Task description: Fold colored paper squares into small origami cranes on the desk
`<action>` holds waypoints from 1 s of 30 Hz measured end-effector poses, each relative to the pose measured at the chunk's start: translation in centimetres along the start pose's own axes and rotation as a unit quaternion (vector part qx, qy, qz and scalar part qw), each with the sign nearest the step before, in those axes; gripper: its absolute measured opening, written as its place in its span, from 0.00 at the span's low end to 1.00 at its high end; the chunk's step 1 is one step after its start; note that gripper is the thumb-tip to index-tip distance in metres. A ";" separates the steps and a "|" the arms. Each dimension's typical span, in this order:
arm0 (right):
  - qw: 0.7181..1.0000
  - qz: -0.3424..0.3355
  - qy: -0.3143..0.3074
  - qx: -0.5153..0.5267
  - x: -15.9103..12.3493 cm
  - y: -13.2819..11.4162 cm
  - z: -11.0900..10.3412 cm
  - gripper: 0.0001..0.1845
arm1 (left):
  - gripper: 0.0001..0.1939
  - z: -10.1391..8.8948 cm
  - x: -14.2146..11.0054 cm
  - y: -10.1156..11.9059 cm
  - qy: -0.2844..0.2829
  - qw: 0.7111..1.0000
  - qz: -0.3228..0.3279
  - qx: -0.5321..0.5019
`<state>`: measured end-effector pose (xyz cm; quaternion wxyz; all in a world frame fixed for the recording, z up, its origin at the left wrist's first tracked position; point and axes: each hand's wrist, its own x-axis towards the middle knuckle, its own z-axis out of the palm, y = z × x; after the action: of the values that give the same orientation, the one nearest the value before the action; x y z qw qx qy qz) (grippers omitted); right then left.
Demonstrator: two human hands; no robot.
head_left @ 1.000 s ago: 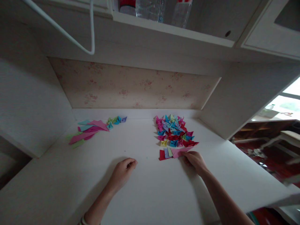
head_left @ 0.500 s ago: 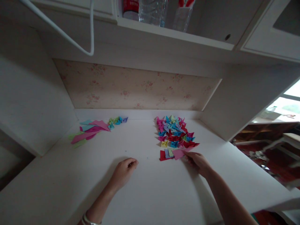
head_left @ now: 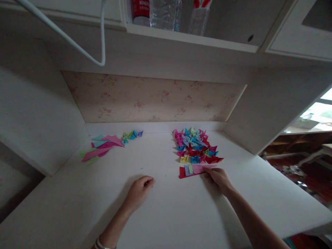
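My right hand [head_left: 219, 178] pinches the right end of a pink paper strip [head_left: 198, 168]. That strip lies over a fanned row of paper, where a red piece [head_left: 183, 173], a bluish-purple one [head_left: 187, 170] and a pale green one [head_left: 191, 168] show at the left. Just behind it sits a dense cluster of small folded paper pieces [head_left: 194, 147] in many colours. My left hand [head_left: 141, 190] rests on the white tabletop [head_left: 160, 214] in a loose fist, with nothing visible in it.
Flat paper strips [head_left: 102, 147] in pink, green and blue lie at the back left, beside a few folded pieces [head_left: 132, 135]. A shelf [head_left: 192, 37] overhead carries bottles [head_left: 162, 15]. A white cable [head_left: 77, 46] hangs at upper left. Side panels [head_left: 280, 100] flank the tabletop.
The pink strip has turned from a slant to lie nearly level along the fanned papers, my right hand still holding its end. My left hand stays in its loose fist.
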<state>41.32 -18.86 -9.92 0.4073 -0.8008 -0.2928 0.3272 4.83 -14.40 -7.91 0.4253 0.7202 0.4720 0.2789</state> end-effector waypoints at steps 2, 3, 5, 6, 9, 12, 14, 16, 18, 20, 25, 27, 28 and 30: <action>1.000 -0.009 0.003 -0.008 0.1 0.1 0.1 0.23 | 0.18 0.1 0.0 -0.2 0.001 1.000 0.000 -0.003; 1.000 -0.013 0.004 -0.012 0.1 0.1 0.1 0.23 | 0.17 0.1 0.0 -0.2 0.003 1.000 0.000 -0.004; 1.000 -0.021 0.005 -0.017 0.0 0.0 0.1 0.23 | 0.17 0.2 0.0 -0.3 0.005 1.000 0.002 -0.004; 1.000 -0.024 0.007 -0.018 -0.1 -0.1 0.0 0.23 | 0.17 0.2 0.0 -0.3 0.007 1.000 0.003 -0.003; 0.999 -0.033 0.010 -0.014 -0.9 -0.4 -0.2 0.24 | 0.17 0.2 0.0 -0.2 0.009 1.000 0.008 -0.004; 0.997 -0.056 0.044 -0.016 -2.4 -0.8 -0.2 0.26 | 0.16 0.2 0.0 -0.2 0.011 1.000 0.008 -0.021; 0.994 -0.094 0.062 -0.004 -3.8 -1.4 0.4 0.26 | 0.16 0.2 0.0 -0.3 0.015 0.999 -0.010 -0.049; 0.989 -0.136 0.039 0.031 -5.3 -2.2 1.7 0.24 | 0.16 0.1 0.1 -0.6 0.019 0.996 -0.036 -0.083; 0.984 -0.165 -0.019 0.068 -6.9 -3.4 3.7 0.23 | 0.17 -0.2 0.6 -0.8 0.031 0.993 -0.054 -0.100; 0.974 -0.184 -0.097 0.093 -8.5 -4.7 6.5 0.22 | 0.18 -1.0 1.6 -1.1 0.057 0.995 -0.056 -0.057; 0.940 -0.195 -0.253 0.121 -11.1 -6.4 13.7 0.21 | 0.15 -5.6 6.5 -1.7 0.138 0.969 -0.072 0.189; 0.938 -0.228 -0.242 0.095 -11.3 -6.2 15.4 0.21 | 0.13 -8.1 8.6 -2.2 0.167 0.951 -0.106 0.236; 0.936 -0.251 -0.233 0.077 -11.3 -6.0 15.8 0.20 | 0.13 -9.2 9.6 -2.5 0.181 0.940 -0.129 0.259; 0.930 -0.287 -0.226 0.045 -11.2 -5.6 16.1 0.19 | 0.14 -11.2 11.1 -3.2 0.201 0.917 -0.169 0.299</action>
<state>21.03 -16.84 -9.29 0.4427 -0.5677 -0.5798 0.3816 -1.17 0.28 -5.28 0.1268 0.6523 0.7235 0.1872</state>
